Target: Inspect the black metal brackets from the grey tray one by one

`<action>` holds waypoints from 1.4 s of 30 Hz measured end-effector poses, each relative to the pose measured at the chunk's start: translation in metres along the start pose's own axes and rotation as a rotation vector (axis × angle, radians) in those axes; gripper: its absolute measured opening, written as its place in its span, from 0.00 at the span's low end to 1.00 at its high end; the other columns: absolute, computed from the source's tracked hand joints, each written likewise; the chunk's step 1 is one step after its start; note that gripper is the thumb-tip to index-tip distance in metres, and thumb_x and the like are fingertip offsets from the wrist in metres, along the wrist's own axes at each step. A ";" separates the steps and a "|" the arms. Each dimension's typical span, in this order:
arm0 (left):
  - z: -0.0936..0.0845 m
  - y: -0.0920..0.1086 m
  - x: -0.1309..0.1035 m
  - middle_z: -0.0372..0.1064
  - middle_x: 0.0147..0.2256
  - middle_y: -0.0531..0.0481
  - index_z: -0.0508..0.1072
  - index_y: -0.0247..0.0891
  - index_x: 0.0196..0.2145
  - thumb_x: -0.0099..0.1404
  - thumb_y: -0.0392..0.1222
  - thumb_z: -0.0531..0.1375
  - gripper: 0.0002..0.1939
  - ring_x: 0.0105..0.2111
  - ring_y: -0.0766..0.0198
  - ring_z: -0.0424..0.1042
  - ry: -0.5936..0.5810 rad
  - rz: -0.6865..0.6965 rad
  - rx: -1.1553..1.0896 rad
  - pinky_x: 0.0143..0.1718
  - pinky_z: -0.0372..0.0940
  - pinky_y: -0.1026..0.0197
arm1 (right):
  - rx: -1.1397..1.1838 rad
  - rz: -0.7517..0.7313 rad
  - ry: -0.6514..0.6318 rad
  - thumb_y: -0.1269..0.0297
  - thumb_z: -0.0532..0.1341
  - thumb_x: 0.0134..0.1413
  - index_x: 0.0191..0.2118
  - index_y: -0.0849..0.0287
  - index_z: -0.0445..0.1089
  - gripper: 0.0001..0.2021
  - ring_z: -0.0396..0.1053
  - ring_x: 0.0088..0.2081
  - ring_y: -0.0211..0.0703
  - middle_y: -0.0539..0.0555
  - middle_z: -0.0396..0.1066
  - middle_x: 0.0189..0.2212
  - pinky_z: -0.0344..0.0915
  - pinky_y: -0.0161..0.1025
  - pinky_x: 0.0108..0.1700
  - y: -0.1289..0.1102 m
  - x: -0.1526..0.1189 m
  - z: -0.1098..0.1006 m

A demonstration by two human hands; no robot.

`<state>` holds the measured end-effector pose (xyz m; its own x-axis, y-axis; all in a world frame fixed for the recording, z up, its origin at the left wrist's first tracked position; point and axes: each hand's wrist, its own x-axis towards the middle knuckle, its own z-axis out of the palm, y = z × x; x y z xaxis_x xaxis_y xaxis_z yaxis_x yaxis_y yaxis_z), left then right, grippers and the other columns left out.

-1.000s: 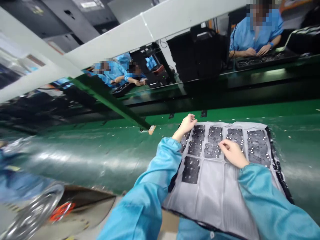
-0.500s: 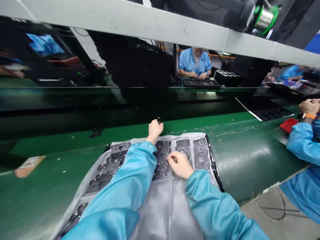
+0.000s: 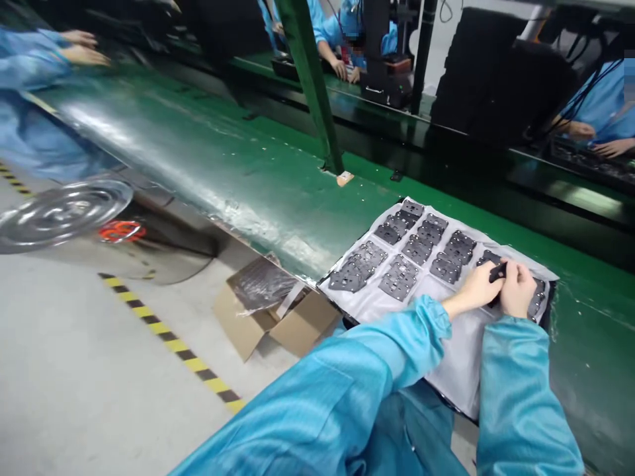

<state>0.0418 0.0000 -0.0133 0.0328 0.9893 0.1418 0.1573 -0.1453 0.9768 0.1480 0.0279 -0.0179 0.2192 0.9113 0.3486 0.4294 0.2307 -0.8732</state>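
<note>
Over the right part of a cloth-lined tray (image 3: 456,344), my two hands meet around a small black part (image 3: 497,272). My left hand (image 3: 479,288) is closed on its left side, fingertips pinching it. Curled against the other end, my right hand (image 3: 518,289) is closed on it too. What the part is exactly cannot be made out. Groups of flat dark grey plates (image 3: 399,277) with small shiny dots lie in the tray's compartments. Some plates under my hands are partly hidden.
The tray rests on a long green bench (image 3: 278,192), near a green post (image 3: 317,86). An open cardboard box (image 3: 302,324) and a round-topped stool (image 3: 64,211) stand below. Co-workers in blue sit across the bench, and another person's arms (image 3: 44,59) reach in at far left.
My view has swung left, bringing in the floor and box. My left hand has come back from beyond the tray's far edge to meet my right hand at the black part.
</note>
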 end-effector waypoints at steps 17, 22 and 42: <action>-0.004 -0.012 -0.005 0.72 0.41 0.43 0.62 0.41 0.50 0.67 0.45 0.53 0.14 0.40 0.56 0.73 -0.007 -0.037 -0.061 0.43 0.67 0.56 | -0.005 0.144 -0.017 0.50 0.58 0.54 0.39 0.60 0.72 0.18 0.61 0.18 0.37 0.50 0.68 0.22 0.59 0.34 0.19 0.004 -0.004 -0.003; -0.002 -0.011 -0.008 0.72 0.30 0.49 0.62 0.42 0.47 0.68 0.45 0.52 0.11 0.29 0.61 0.73 0.000 -0.056 -0.074 0.35 0.67 0.59 | -0.065 0.111 -0.005 0.50 0.56 0.55 0.36 0.60 0.71 0.17 0.60 0.19 0.38 0.48 0.65 0.19 0.58 0.34 0.21 0.007 -0.006 -0.002; 0.002 -0.017 -0.015 0.71 0.32 0.49 0.62 0.40 0.44 0.69 0.42 0.51 0.07 0.29 0.62 0.70 0.049 0.023 -0.039 0.31 0.61 0.63 | -0.128 -0.002 0.023 0.57 0.54 0.57 0.28 0.60 0.67 0.13 0.61 0.21 0.36 0.47 0.63 0.20 0.57 0.33 0.25 0.009 -0.011 -0.006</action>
<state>0.0410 -0.0122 -0.0325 -0.0124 0.9852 0.1708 0.1186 -0.1682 0.9786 0.1543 0.0181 -0.0276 0.2380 0.9023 0.3595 0.5375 0.1859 -0.8225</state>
